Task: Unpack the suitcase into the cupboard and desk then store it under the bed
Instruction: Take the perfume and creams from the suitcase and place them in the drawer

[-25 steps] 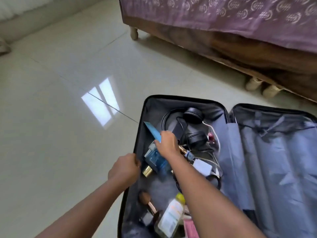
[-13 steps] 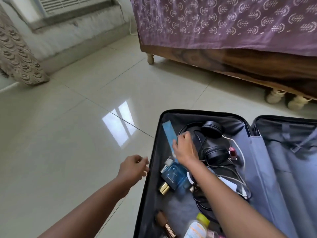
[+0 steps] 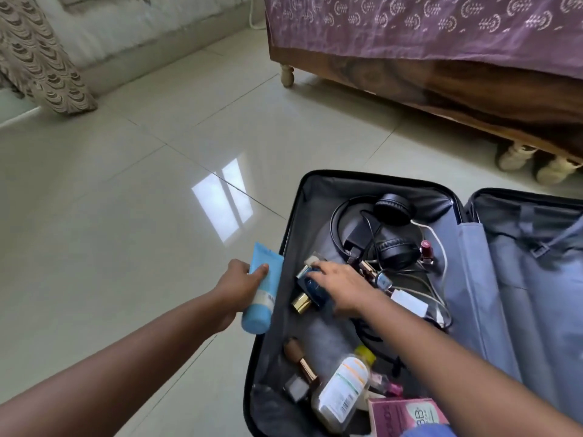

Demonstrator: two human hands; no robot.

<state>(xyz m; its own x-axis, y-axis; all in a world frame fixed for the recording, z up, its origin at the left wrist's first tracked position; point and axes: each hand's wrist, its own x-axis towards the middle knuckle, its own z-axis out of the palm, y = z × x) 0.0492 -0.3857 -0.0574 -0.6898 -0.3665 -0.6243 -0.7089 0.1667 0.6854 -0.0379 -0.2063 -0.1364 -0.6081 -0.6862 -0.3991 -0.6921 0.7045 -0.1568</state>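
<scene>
An open black suitcase [image 3: 291,216] lies on the tiled floor beside the bed [image 3: 441,36]. My left hand [image 3: 236,287] grips a light blue tube [image 3: 263,288] just outside the suitcase's left rim. Inside the left half, my right hand [image 3: 342,283] lies over a dark blue perfume bottle [image 3: 312,290] with a gold cap, fingers curling round it. Black headphones [image 3: 394,231], tangled cables, a red nail polish bottle [image 3: 427,250], a white charger [image 3: 408,302], a clear bottle with a yellow cap [image 3: 342,389], a makeup brush [image 3: 299,359] and a pink box [image 3: 407,416] lie around it.
The suitcase's right half [image 3: 533,279] has grey lining with straps. The wooden bed frame stands on short legs [image 3: 287,75], with pale shoes [image 3: 536,162] under it. A patterned curtain [image 3: 41,61] hangs at the far left. Glossy floor tiles [image 3: 126,216] stretch to the left.
The blue tube has passed from my right hand to my left, which now holds it outside the suitcase. My right hand has dropped back onto the blue perfume bottle.
</scene>
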